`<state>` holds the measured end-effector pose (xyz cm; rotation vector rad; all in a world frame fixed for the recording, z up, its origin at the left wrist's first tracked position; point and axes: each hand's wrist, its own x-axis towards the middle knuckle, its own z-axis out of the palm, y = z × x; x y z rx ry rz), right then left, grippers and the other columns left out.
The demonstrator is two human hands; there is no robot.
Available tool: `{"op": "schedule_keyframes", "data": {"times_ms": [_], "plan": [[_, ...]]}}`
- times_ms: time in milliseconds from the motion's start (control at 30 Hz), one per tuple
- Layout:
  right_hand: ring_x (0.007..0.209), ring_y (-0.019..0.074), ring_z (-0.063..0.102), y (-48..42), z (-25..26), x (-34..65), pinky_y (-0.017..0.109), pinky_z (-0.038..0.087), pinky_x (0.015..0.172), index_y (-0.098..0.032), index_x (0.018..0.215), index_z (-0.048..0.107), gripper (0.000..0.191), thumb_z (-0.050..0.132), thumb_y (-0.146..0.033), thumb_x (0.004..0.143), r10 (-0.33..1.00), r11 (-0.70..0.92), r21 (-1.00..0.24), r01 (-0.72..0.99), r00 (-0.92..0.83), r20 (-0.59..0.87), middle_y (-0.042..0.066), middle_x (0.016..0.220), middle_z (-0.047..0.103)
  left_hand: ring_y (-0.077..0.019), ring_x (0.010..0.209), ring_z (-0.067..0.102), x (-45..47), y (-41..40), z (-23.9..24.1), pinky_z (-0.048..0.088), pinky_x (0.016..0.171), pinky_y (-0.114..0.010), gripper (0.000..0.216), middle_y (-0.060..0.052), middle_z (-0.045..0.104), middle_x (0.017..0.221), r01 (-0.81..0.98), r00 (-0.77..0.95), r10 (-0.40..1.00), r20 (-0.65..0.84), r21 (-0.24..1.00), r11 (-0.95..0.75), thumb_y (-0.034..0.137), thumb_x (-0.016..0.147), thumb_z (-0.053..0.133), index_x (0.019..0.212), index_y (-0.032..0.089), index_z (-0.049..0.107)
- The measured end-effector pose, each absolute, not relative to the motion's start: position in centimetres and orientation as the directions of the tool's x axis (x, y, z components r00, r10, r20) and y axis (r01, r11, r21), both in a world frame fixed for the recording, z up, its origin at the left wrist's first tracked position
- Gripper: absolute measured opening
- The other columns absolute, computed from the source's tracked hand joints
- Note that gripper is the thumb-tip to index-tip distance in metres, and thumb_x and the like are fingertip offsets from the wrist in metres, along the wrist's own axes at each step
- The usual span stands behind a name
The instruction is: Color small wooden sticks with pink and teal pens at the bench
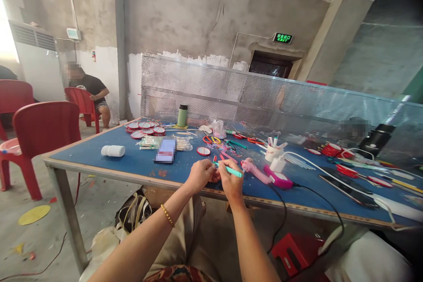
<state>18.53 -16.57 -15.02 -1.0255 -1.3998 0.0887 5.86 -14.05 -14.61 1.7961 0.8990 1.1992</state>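
My right hand (232,180) is closed round a turquoise marker pen (234,171), which slants down toward my left hand. My left hand (202,174) is closed in a pinch just above the table's front edge, its fingertips close to the pen's tip. A small red-tipped piece (214,158) shows at the left fingertips; what it is, I cannot make out. Just beyond the hands lie a small round white disc with a red rim (203,151) and a pink stick-like piece (228,157).
On the blue table (132,169) are a white bottle (113,151), a phone (165,150), scissors (215,140), a cup of markers (272,153), a pink glue gun (256,171) with cables, and a green tumbler (182,116). A perforated metal panel (205,92) stands behind. Another person sits at far left.
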Motion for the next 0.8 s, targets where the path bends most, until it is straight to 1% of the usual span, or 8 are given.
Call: {"op": "schedule_keyframes", "data": {"times_ms": [67,267,400,667,800], "plan": [[0.049,0.0142,0.057,-16.60,-15.00,18.52,0.025,0.049,0.051,-0.021,0.072,0.059,0.023,0.058,-0.037,0.089,0.603,0.589,-0.627,0.510,0.239,0.761,-0.001,0.058,0.061,-0.0138,0.055,0.061,5.89,-13.97,-14.72,0.044,0.056,-0.021,0.029,0.001,0.060,0.053,0.133,0.303,0.864,0.402,0.880,-0.456,0.036,0.083,0.050,0.059,0.020,0.048],[0.049,0.0144,0.056,-16.70,-14.86,18.51,0.025,0.049,0.051,-0.021,0.072,0.060,0.023,0.057,-0.036,0.089,0.595,0.583,-0.604,0.543,0.220,0.773,-0.002,0.056,0.060,-0.0134,0.059,0.062,5.95,-13.43,-15.11,0.044,0.057,-0.020,0.024,0.001,0.063,0.058,0.190,0.281,0.866,0.414,0.860,-0.473,0.031,0.082,0.049,0.061,0.020,0.050],[0.049,0.0144,0.056,-16.67,-14.88,18.52,0.025,0.049,0.051,-0.021,0.073,0.060,0.023,0.057,-0.036,0.089,0.600,0.578,-0.604,0.549,0.215,0.770,-0.001,0.056,0.061,-0.0131,0.057,0.060,5.97,-13.38,-15.21,0.043,0.058,-0.021,0.025,0.002,0.060,0.054,0.230,0.272,0.857,0.438,0.835,-0.500,0.030,0.081,0.048,0.059,0.020,0.049],[0.049,0.0145,0.056,-16.70,-14.82,18.53,0.025,0.048,0.051,-0.021,0.071,0.059,0.021,0.057,-0.033,0.088,0.601,0.579,-0.596,0.556,0.203,0.773,-0.002,0.056,0.060,-0.0133,0.060,0.064,5.96,-13.40,-15.29,0.045,0.059,-0.020,0.021,0.002,0.064,0.056,0.202,0.283,0.862,0.421,0.852,-0.483,0.026,0.081,0.048,0.060,0.020,0.049],[0.050,0.0149,0.057,-16.76,-14.83,18.51,0.026,0.049,0.052,-0.021,0.072,0.059,0.022,0.057,-0.035,0.089,0.602,0.584,-0.609,0.536,0.217,0.768,-0.001,0.057,0.061,-0.0141,0.056,0.064,6.05,-13.42,-15.25,0.047,0.057,-0.021,0.026,0.002,0.061,0.053,0.157,0.284,0.860,0.423,0.865,-0.477,0.031,0.083,0.049,0.059,0.020,0.049]]}}
